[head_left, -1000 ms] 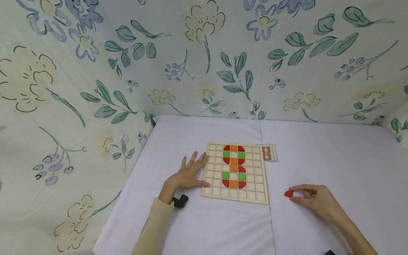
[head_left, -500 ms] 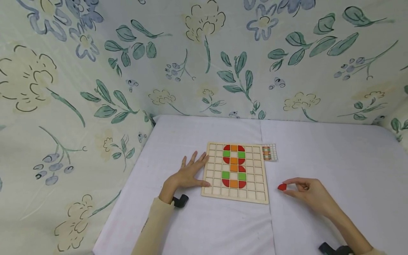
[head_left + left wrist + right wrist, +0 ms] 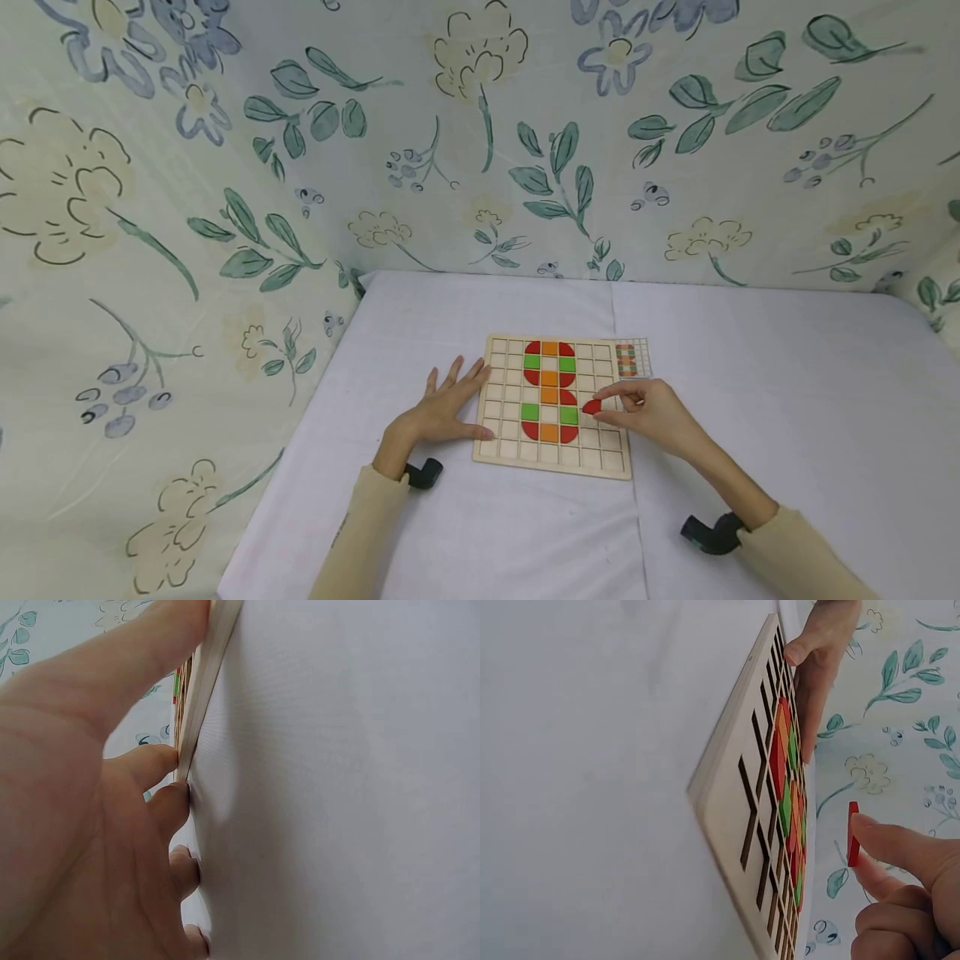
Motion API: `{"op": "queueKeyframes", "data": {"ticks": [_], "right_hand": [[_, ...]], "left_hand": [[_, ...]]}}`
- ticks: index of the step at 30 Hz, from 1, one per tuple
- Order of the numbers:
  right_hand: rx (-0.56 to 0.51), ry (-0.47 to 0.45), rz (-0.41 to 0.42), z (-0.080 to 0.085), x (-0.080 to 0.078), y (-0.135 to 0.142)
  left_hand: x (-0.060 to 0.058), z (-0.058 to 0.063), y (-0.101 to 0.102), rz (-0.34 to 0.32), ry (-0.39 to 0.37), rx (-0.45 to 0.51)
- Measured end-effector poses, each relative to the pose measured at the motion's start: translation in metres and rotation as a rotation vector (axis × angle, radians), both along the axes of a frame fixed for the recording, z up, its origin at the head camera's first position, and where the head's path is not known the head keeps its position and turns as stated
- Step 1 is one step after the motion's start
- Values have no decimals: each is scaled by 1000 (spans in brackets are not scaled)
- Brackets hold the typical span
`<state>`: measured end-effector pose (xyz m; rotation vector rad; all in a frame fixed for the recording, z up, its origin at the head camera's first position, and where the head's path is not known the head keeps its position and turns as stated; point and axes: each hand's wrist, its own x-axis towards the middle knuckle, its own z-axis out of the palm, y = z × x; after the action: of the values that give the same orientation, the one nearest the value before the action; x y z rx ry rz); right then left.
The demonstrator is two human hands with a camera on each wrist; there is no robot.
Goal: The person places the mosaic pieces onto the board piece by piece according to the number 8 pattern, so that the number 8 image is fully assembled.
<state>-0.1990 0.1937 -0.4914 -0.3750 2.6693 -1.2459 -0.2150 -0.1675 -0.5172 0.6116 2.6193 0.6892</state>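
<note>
A wooden grid board [image 3: 603,461] lies on the table with red, orange and green tiles set in its squares. My left hand [image 3: 438,412] rests spread along its left edge, the thumb over the lower left corner. In the left wrist view, the fingertips touch the board's edge [image 3: 201,697]. My right hand [image 3: 660,417] pinches a red rounded tile [image 3: 592,407] between thumb and forefinger, over the board's right half. Seen from the right wrist, the red tile [image 3: 853,834] is edge-on, above the board surface. Beside the held tile sits a green tile [image 3: 569,415] in the board.
A small printed pattern card [image 3: 633,358] lies at the board's upper right corner. White cloth [image 3: 720,350] covers the table, and a floral curtain [image 3: 465,133] hangs behind and to the left. Black wrist mounts [image 3: 712,533] sit on both wrists.
My right hand has moved left and away from me with the red tile, from the table beside the board to over its right part. The left hand has stayed in place.
</note>
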Motion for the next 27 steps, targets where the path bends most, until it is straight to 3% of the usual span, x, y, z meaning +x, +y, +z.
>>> {"op": "queueKeyframes", "data": {"ticks": [12, 27], "right_hand": [[11, 17, 86, -5, -28, -58], [14, -21, 103, -15, -36, -82]], "left_hand": [[0, -2, -2, -6, 9, -5], [-1, -3, -1, -9, 9, -15]]}}
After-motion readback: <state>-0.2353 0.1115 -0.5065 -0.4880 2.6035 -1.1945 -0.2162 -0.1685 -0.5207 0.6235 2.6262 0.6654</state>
